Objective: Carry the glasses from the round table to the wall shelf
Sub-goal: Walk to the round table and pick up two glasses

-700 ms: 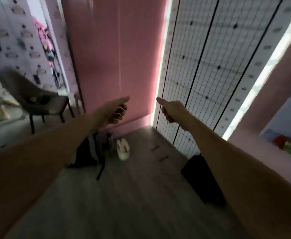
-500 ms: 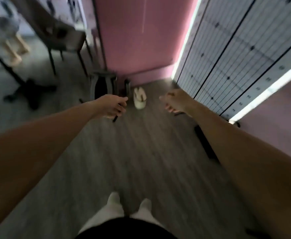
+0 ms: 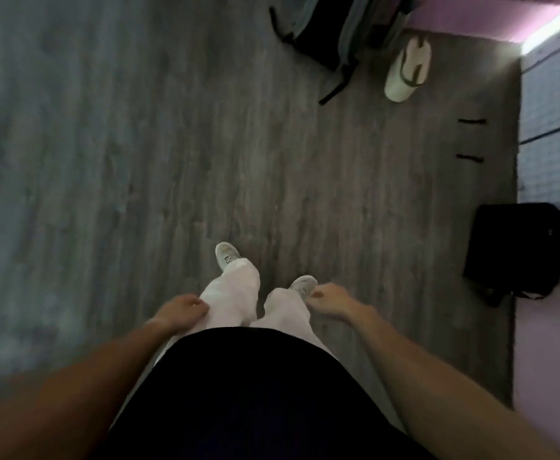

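Floor (image 3: 139, 161) carries everything. Person stands at its near edge, centre: left foot (image 3: 227, 255) ahead, right foot (image 3: 303, 284) just behind and to its right. Left hand (image 3: 182, 310) sits against the left leg, right hand (image 3: 330, 298) just beside the right leg, both low at the sides. Backpack (image 3: 331, 31) lies at the far edge, right of centre, against the far wall (image 3: 471, 11). Slippers (image 3: 408, 69) lie just right of the backpack, near the far right corner. Two short strips (image 3: 471, 139) lie on the floor near the right edge, one behind the other. Bag (image 3: 520, 250) sits at the right edge, mid-depth, against the right wall panel (image 3: 554, 127), well apart from the feet.
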{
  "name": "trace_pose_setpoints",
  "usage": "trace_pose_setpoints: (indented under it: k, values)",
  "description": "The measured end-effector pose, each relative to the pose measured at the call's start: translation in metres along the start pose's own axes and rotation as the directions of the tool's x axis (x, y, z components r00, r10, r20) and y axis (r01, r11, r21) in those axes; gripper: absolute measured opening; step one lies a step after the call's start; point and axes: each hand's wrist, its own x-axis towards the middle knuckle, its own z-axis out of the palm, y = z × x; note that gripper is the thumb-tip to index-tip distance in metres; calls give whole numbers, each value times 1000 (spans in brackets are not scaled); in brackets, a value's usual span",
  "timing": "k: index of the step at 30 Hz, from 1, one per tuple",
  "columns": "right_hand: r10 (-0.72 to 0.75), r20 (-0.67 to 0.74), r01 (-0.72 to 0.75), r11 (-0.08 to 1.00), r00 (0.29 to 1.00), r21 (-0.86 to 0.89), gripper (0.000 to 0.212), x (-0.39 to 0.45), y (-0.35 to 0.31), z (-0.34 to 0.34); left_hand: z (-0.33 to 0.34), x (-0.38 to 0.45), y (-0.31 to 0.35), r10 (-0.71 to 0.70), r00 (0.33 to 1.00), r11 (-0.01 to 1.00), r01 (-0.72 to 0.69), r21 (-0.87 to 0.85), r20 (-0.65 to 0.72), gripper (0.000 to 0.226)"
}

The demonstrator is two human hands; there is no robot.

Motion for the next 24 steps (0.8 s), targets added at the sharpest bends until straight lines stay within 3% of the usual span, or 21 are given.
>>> trace_pose_setpoints:
  k: [3, 6, 9, 12, 15, 19, 24]
  values:
    - [57, 54, -56, 998, 997, -16, 31, 24, -9, 24, -7, -1, -9, -21, 995, 982, 2, -190, -94, 27]
    - [59, 41, -59, 998, 997, -10, 41, 25, -43, 10, -35, 11, -15, -9, 996, 968, -14, -251, -90, 26]
    - [45, -45, -45, 999, 998, -14, 24, 24, -84, -27, -72, 28, -20, -1, 997, 956, -21, -293, -73, 24]
    - [14, -176, -13, 1000, 984, 8, 26, 34, -123, -77, -116, 44, -17, 62, 992, 921, -101, -377, -113, 36]
    - [-31, -243, 47, 997, 970, 60, 24, 38, -167, -117, -156, 50, -12, 43, 985, 887, -115, -447, -168, 28]
    - [-70, -244, 86, 995, 967, 54, 27, 51, -217, -153, -193, 62, 7, 56, 981, 882, -135, -452, -184, 17]
    - [-116, -154, 111, 993, 981, -41, 25, 86, -262, -200, -240, 88, 31, 49, 993, 910, -90, -405, -109, 17]
